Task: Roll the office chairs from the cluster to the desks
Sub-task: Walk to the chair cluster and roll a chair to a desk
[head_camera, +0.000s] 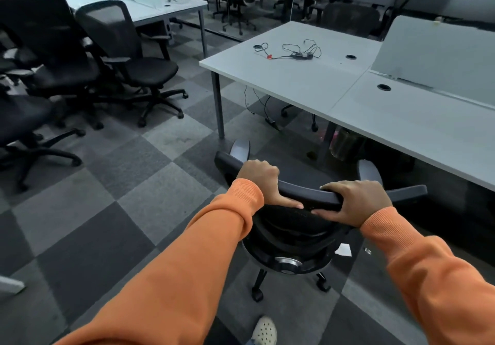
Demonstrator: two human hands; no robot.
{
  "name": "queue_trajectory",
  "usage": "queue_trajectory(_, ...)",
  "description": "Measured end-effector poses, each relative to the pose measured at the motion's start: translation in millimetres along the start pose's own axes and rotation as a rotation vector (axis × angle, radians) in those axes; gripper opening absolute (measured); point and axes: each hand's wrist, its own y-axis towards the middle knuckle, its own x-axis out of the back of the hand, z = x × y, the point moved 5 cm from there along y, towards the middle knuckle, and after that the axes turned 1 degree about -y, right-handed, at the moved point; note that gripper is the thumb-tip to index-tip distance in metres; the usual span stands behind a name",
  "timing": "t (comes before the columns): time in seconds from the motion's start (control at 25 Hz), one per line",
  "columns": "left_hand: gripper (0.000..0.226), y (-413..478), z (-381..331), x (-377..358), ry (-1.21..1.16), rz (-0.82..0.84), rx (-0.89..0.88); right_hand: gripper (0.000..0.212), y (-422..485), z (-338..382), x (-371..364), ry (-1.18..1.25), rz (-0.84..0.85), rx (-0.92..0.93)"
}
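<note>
1. Left grip (258, 181) and right grip (356, 200) each clasped the chair (292, 227) by its top rail, fingers curled over it.
2. Table (401, 122) lay just ahead and right of the grip; the right grip was nearer.
3. Cluster (120, 58) stood well apart, ahead-left.

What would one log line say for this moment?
step: chair toward desk | left hand: grips chair back | right hand: grips chair back | chair: near desk, not tucked in | other chairs: clustered at left
</note>
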Motion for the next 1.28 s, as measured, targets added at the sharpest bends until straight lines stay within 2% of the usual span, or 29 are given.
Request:
queue_trajectory(0.28,0.092,59,93,-7,0.021,-0.048,0.022,0.072,101,35,-14,-0.034,0.04,0.0)
queue_trajectory(0.48,0.111,101,157,-11,0.017,-0.073,0.024,0.067,172,57,-25,-0.025,0.12,-0.029)
queue_trajectory(0.64,0.107,136,204,-15,-0.002,-0.129,-0.01,0.061,228,68,-37,-0.005,0.159,-0.045)
queue_trajectory(0.84,0.101,183,269,-32,-0.074,-0.213,-0.062,0.062,293,87,-51,-0.008,0.165,-0.18)
queue_trajectory(1.08,0.096,230,334,-34,-0.086,-0.159,-0.189,0.068,358,115,-57,-0.062,0.197,-0.342)
queue_trajectory(1.28,0.104,268,378,-40,-0.061,-0.144,-0.276,0.069,405,134,-61,-0.084,0.219,-0.415)
